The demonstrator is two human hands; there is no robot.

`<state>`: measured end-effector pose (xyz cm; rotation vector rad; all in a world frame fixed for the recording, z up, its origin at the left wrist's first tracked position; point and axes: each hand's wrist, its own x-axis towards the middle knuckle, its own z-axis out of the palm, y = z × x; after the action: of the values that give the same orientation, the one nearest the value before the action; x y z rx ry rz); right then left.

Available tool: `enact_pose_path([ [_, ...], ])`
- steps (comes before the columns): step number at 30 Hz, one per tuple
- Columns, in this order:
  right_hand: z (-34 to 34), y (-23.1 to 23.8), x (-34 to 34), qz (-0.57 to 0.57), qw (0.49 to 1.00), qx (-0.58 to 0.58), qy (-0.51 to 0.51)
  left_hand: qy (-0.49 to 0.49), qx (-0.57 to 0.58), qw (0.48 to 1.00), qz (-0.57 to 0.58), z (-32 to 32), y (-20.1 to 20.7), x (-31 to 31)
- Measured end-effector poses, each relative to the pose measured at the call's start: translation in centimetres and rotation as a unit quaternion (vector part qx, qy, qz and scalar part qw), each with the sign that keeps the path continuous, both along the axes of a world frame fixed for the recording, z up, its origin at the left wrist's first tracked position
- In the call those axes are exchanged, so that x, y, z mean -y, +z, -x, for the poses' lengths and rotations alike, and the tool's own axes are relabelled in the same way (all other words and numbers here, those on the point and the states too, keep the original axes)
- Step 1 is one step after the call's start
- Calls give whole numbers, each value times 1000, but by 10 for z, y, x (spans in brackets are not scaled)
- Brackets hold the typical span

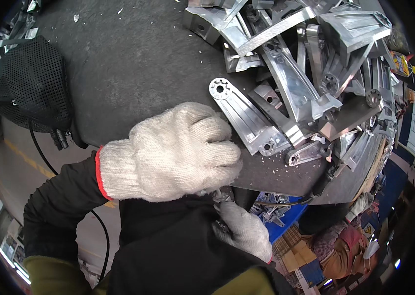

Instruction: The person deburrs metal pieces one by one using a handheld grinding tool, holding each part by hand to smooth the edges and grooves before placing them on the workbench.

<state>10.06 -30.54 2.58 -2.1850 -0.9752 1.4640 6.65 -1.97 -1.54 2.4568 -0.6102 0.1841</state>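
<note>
One left grip (183,152) curled over the counter (134,59), one right grip (244,228) beyond its near edge, can't tell if either holds anything; silver bracket (244,117) lies just beside the left, and bumping the loosely stacked heap (286,78) could send parts sliding.

Silvery metal piece (221,195) (mostly hidden)
</note>
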Motion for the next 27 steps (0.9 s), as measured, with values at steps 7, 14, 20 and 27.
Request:
enact_pose_path([
  [7, 12, 13, -24, 111, 986, 120, -9, -31, -6, 999, -15, -10, 7, -9],
  [14, -6, 46, 32, 41, 994, 7, -100, 16, -104, 991, 82, -15, 34, -12],
  [20, 29, 24, 79, -15, 943, 131, -307, 165, -197, 874, 413, 6, 35, 0],
  [27, 24, 3, 73, 4, 946, 151, -287, 202, -205, 783, 551, 39, 31, -8],
])
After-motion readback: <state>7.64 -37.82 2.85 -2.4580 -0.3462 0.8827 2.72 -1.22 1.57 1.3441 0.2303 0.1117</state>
